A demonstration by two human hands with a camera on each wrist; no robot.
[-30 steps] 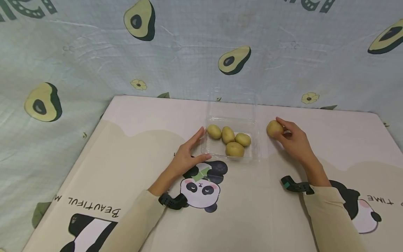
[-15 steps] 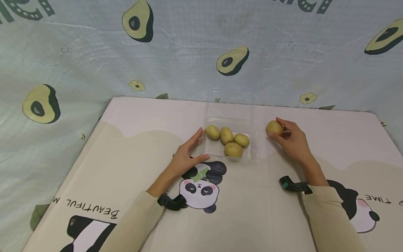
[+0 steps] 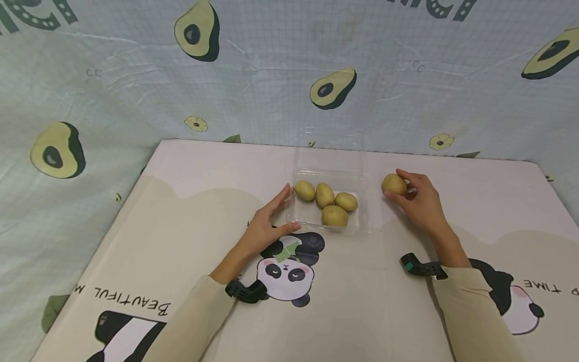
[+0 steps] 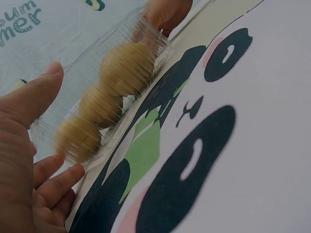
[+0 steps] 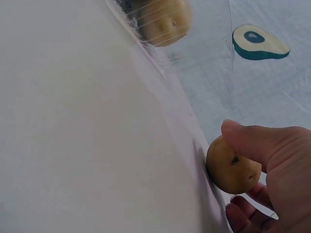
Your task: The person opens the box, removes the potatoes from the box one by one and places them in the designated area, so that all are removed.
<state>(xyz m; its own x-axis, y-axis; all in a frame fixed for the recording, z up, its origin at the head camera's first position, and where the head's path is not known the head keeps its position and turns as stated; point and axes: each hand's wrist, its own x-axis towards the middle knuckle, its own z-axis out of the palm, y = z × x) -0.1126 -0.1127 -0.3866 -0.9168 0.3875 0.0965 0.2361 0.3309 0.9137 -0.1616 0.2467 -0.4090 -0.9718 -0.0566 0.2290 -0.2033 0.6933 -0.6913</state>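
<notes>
Just right of the clear tub (image 3: 306,214), the right hand (image 3: 421,202) has a round potato (image 3: 393,184) pinched in its fingers; loosen that and it'd probably roll. Left hand (image 3: 263,229), fingers spread by the tub, could bump it askew.

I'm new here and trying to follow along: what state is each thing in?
Box: open, upright.
Lid: raised at the back of the box.
Four potatoes: looking whole, lying in the box.
Fifth potato: outside the box, held.
Right grip: pinching the fifth potato.
Left grip: fingers spread, at the box's left side.
</notes>
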